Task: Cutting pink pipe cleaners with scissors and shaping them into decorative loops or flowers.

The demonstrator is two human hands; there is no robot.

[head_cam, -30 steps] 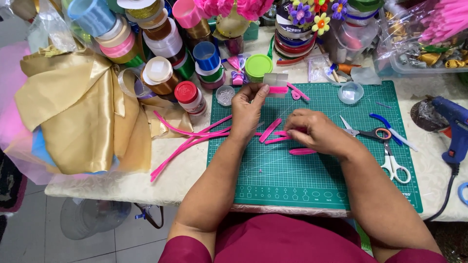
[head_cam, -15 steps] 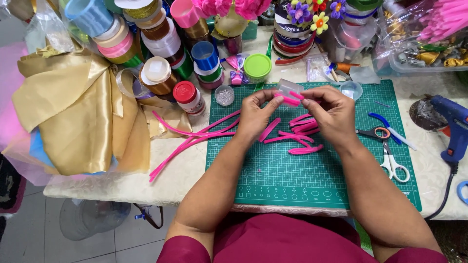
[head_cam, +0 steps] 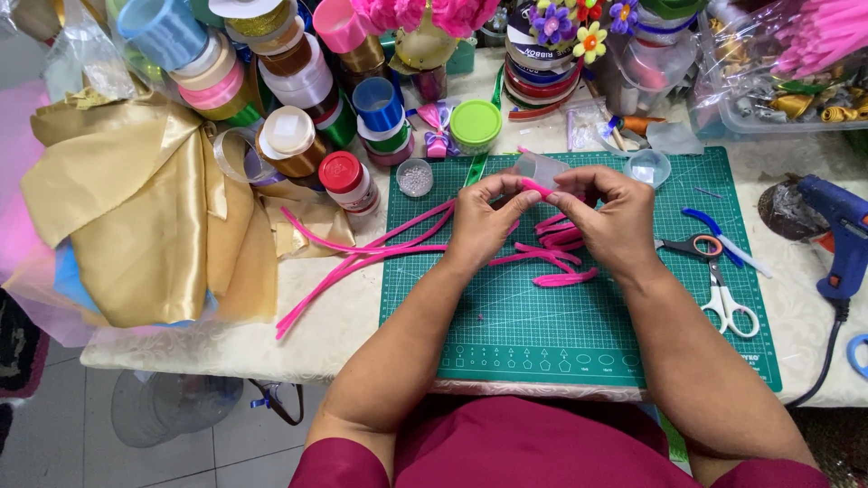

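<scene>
So the short pink ribbon strip (head_cam: 540,188) is pinched up off the green cutting mat (head_cam: 579,325), right in the middle between both hands, just in front of a small clear plastic cup (head_cam: 541,168). Left hand (head_cam: 482,217) has its grip closed down on one end with thumb and forefinger, right hand (head_cam: 608,215) is closed on the other end the same way, so the piece is stretched or folded between the two pinches (can't quite tell which, the fingers cover most of it). Looks like thin, floppy stuff to me, basically weightless and probably a bit slick, so fingertip pinches near the ends seem like the only sane way to hold it; grab it mid-length and it'd just droop. Under the hands there's a little heap of cut pink ribbon pieces (head_cam: 562,262) on the mat, and long pink strips (head_cam: 362,262) trail off the mat's left edge onto the bench (head_cam: 344,334). Orange-handled scissors (head_cam: 694,244) and white-handled scissors (head_cam: 728,303) lie near the right hand, blue glue gun (head_cam: 836,230) further right. Back of the bench is packed with ribbon spools (head_cam: 298,81), and a crumpled gold satin cloth (head_cam: 136,208) hangs off the left end.
</scene>
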